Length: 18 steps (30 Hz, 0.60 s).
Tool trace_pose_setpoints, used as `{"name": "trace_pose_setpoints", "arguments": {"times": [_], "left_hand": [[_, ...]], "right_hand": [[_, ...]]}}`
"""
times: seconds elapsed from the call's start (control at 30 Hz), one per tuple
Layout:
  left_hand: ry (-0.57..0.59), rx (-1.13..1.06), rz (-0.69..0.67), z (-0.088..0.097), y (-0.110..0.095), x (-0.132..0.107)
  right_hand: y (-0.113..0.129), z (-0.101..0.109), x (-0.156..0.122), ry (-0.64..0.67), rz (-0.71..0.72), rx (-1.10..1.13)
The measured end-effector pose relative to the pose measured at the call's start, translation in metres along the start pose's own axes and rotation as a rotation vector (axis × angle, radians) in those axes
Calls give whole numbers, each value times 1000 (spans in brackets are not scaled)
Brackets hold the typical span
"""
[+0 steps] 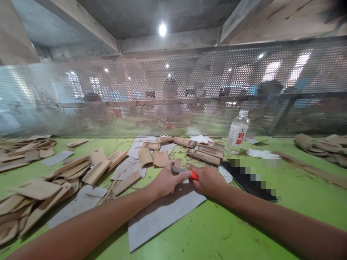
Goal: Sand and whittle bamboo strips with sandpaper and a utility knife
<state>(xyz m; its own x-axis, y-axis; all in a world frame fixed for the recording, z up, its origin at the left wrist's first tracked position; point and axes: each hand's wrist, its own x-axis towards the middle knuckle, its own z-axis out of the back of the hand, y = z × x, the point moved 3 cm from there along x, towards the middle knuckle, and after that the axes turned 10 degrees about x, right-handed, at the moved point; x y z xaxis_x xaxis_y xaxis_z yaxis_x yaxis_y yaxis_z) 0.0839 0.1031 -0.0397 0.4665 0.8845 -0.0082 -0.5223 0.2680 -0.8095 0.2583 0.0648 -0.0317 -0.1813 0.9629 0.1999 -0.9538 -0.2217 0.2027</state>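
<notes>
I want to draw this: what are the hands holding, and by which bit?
The right hand holds a tool by its orange handle. The left hand is curled by the tool's metal end; what it holds is too hidden to tell.

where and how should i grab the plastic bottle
Likely best around the bottle at its labelled middle, coming from the right: it stands upright, its rounded side suits wrapping, and bamboo pieces lie close on its left, with low, crumpled white tissue to the right.
</notes>
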Motion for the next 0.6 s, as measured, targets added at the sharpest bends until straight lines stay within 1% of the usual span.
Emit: {"name": "trace_pose_setpoints", "arguments": {"times": [0.3, 0.6], "left_hand": [[45, 3, 35, -2, -5, -3], [6, 28, 18, 1, -4, -1]], "right_hand": [[-4, -2, 0, 14, 17, 8], [-5, -2, 0, 19, 33, 23]]}}
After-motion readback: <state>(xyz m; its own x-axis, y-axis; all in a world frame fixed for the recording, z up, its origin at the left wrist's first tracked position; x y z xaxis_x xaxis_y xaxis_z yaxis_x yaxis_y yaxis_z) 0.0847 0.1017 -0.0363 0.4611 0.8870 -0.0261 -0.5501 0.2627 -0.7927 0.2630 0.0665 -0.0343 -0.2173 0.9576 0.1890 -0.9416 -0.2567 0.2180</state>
